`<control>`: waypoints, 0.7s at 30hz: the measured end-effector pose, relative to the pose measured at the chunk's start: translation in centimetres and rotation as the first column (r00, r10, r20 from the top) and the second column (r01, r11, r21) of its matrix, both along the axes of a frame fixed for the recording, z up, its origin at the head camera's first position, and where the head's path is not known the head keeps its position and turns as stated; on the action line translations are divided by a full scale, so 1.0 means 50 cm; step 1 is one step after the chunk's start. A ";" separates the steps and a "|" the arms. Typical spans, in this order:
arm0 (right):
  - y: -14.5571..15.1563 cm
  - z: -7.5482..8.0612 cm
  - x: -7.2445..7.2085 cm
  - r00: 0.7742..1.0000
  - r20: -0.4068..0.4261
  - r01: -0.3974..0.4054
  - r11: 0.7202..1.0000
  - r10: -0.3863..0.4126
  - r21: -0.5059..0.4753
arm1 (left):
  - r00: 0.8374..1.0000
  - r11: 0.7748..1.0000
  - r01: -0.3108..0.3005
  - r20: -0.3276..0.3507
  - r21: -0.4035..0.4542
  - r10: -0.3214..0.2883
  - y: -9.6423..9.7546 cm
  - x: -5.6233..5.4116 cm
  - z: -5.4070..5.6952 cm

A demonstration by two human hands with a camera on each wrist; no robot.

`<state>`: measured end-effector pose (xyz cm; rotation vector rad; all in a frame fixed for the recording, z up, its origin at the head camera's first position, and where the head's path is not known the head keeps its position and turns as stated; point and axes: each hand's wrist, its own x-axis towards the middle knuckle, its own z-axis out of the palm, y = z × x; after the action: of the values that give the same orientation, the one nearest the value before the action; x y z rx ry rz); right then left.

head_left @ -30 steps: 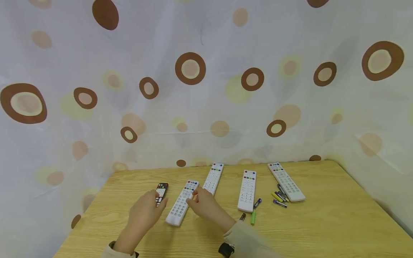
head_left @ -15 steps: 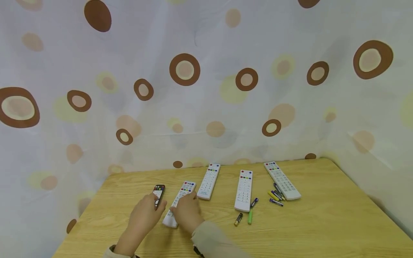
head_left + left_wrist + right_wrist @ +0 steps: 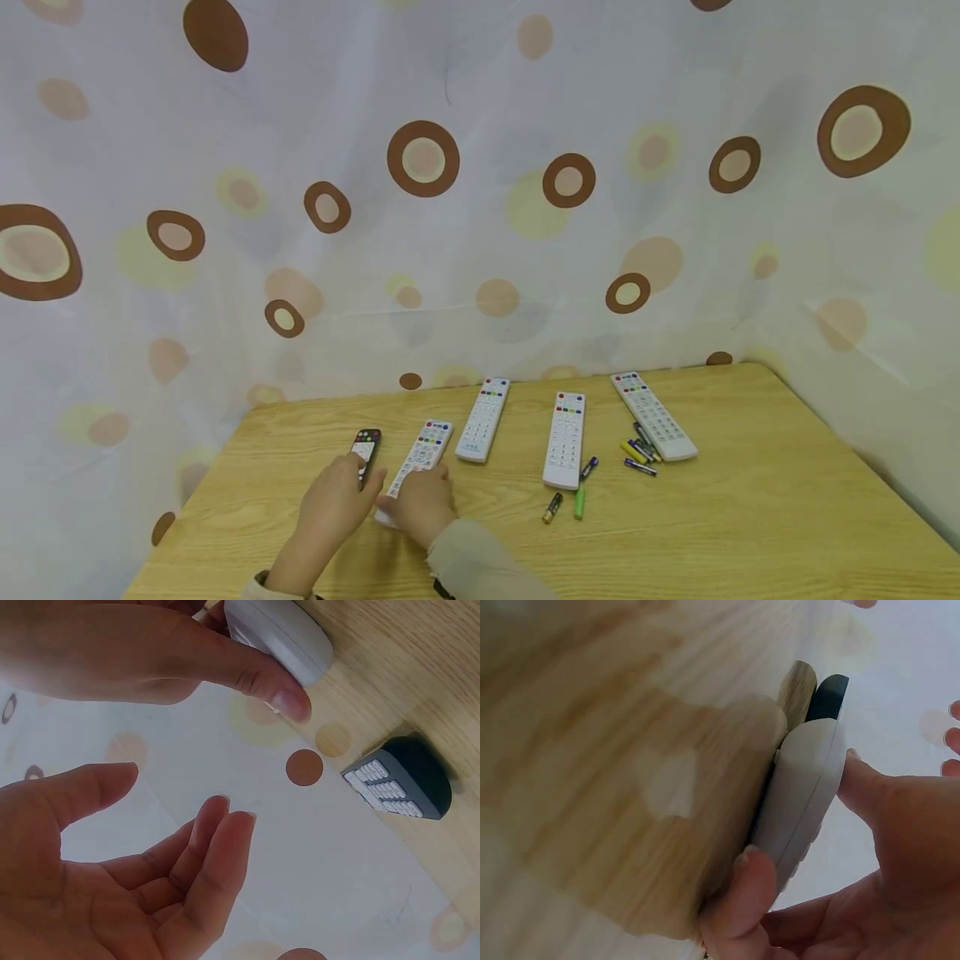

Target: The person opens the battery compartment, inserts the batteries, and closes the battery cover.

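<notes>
My right hand (image 3: 424,503) grips the lower part of a white remote control (image 3: 429,446) with coloured buttons. In the right wrist view the thumb is at one edge of that white remote (image 3: 799,802) and a finger curls at the other. My left hand (image 3: 333,500) is held just left of it, overlapping a smaller black remote control (image 3: 367,436) in the head view. Seen from the left wrist, the left hand (image 3: 150,877) is loosely spread with nothing in it. The black remote (image 3: 405,780) lies on the table apart from its fingers.
Three more white remotes lie further right: one near the back (image 3: 483,421), one in the middle (image 3: 565,442), one slanted (image 3: 654,417). Several batteries are scattered by them, including a green one (image 3: 579,503) and a black-and-gold one (image 3: 552,507). A spotted curtain (image 3: 480,208) hangs behind the wooden table (image 3: 750,517).
My right hand has moved left and down from beside the white remote's upper part to its lower end and taken hold there. The left hand has stayed almost in place.
</notes>
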<state>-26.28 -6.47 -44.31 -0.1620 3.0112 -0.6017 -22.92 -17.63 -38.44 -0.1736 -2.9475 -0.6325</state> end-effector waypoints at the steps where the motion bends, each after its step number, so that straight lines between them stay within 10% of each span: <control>1: -0.001 0.001 0.001 1.000 0.000 -0.008 1.000 0.008 0.006 | 1.000 1.000 -0.001 0.001 0.000 0.001 0.000 0.000 0.000; 10: -0.002 -0.001 -0.011 0.999 0.037 -0.032 0.999 0.033 -0.012 | 1.000 1.000 -0.018 0.003 -0.007 0.018 0.000 -0.002 0.002; 21: 0.030 0.013 -0.019 0.990 0.119 -0.036 0.950 0.076 -0.311 | 1.000 1.000 0.007 -0.004 0.000 -0.007 -0.001 0.000 0.004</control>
<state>-27.25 -4.94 -43.67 -0.2138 2.7597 -1.0313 -22.93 -17.70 -38.22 -0.1853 -2.9441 -0.6317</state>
